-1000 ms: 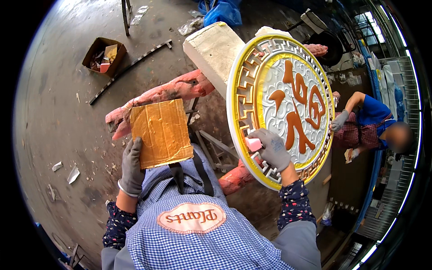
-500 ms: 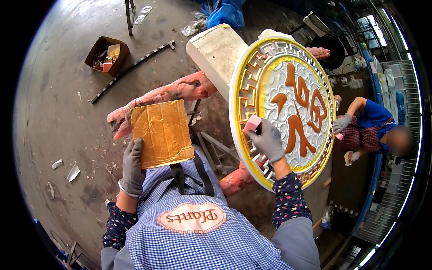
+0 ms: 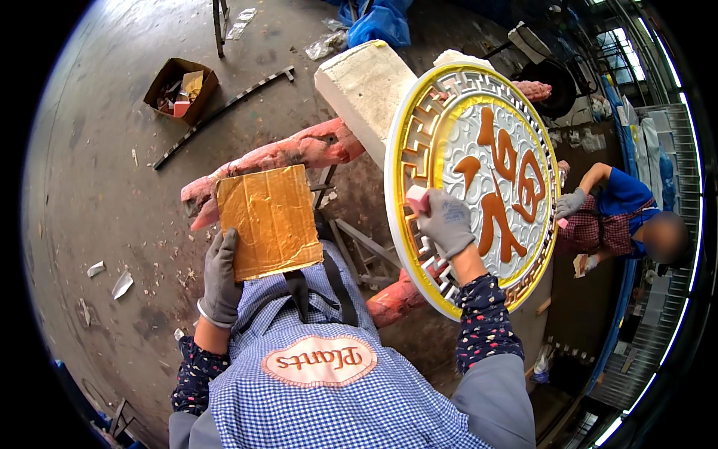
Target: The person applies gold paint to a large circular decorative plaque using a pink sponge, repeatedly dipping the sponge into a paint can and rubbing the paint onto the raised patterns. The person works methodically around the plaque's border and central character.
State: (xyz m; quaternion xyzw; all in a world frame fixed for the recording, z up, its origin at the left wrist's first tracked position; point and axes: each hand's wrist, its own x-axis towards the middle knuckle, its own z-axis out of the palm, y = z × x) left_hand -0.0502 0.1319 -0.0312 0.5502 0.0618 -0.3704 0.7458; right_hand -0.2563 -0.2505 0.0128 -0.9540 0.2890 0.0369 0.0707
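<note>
My left hand (image 3: pixel 220 278), in a grey glove, grips the left edge of a square cardboard piece (image 3: pixel 269 221) coated in gold-brown paint. Pinched in my gloved right hand (image 3: pixel 449 222) is a pink sponge block (image 3: pixel 417 199), at the left part of a large round carved panel (image 3: pixel 458 120). The panel is white with a yellow rim, a fretwork border partly coloured gold-brown, and raised brown characters over white scrollwork. My right fingertips are partly hidden behind the glove, and I cannot tell whether the sponge touches the fretwork.
Pink wrapped bars (image 3: pixel 277 161) and a white foam block (image 3: pixel 366 86) lie beneath the panel. A cardboard box (image 3: pixel 180 93) of scraps and a dark metal bar (image 3: pixel 224 117) are on the littered floor. Across the panel, another gloved person (image 3: pixel 609 217) holds a pink piece.
My right hand has shifted slightly farther away along the border, and the sponge has turned a little. My left hand and the cardboard stay nearly still.
</note>
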